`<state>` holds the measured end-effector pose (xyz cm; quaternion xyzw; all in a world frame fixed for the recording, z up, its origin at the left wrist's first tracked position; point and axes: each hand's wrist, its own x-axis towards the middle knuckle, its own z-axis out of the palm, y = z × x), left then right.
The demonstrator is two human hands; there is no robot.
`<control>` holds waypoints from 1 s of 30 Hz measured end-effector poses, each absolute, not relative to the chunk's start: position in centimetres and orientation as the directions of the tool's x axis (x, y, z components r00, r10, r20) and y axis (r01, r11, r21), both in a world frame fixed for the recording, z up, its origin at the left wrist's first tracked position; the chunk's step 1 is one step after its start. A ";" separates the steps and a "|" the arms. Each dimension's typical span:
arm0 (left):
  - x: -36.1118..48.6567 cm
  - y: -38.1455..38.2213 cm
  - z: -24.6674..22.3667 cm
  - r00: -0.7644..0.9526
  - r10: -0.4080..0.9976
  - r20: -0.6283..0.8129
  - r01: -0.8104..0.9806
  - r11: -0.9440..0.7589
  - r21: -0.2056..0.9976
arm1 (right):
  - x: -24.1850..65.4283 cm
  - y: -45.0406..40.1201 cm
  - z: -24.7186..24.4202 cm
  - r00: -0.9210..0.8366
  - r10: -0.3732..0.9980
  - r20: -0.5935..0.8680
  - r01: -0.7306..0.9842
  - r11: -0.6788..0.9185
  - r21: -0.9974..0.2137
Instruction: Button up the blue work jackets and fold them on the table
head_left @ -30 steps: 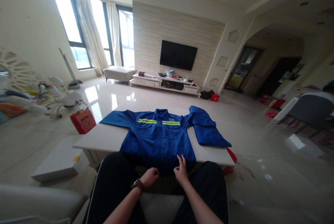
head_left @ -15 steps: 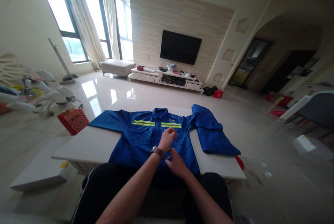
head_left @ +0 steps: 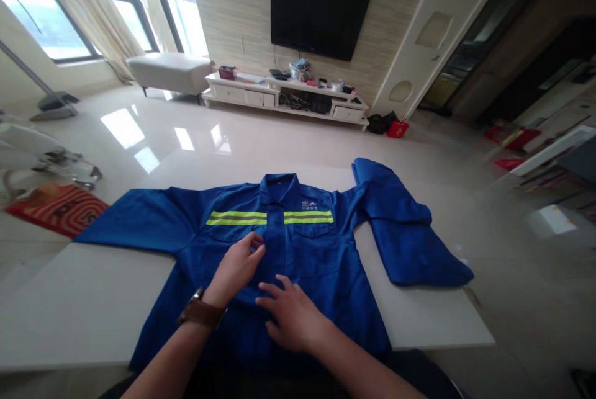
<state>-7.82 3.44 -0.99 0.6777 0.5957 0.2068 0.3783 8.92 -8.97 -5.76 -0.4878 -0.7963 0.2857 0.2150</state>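
A blue work jacket [head_left: 279, 256] lies front up on the white table [head_left: 84, 306], its collar at the far side. Two yellow-green reflective bands cross its chest, with a small white logo above the right-hand band. My left hand [head_left: 237, 265], wearing a brown-strapped watch [head_left: 202, 311] on the wrist, is over the jacket's front below the left band. Its fingers are loosely bent and hold nothing. Lower and to the right, my right hand [head_left: 293, 315] has its fingers spread over the jacket. Whether either hand touches the fabric, I cannot tell. Folded blue cloth [head_left: 414, 247] lies by the right-hand sleeve.
A red patterned bag [head_left: 51, 210] stands beyond the table's left edge. Farther off are a low white TV cabinet [head_left: 242, 94] with small items on it, a wall television [head_left: 321, 8] and a pale bench [head_left: 170, 70]. A red bag [head_left: 397, 129] sits on the floor beside the cabinet.
My view has come closer to the jacket and tilted down. My hands, nearly together before, are farther apart; the left has moved left and the right hand's fingers have spread.
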 end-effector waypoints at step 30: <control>-1.8 0.0 -3.7 0.460 0.870 -0.176 0.586 -0.148 0.797 | 12.7 -4.1 -1.0 -0.084 0.965 -0.249 0.866 -0.053 -0.498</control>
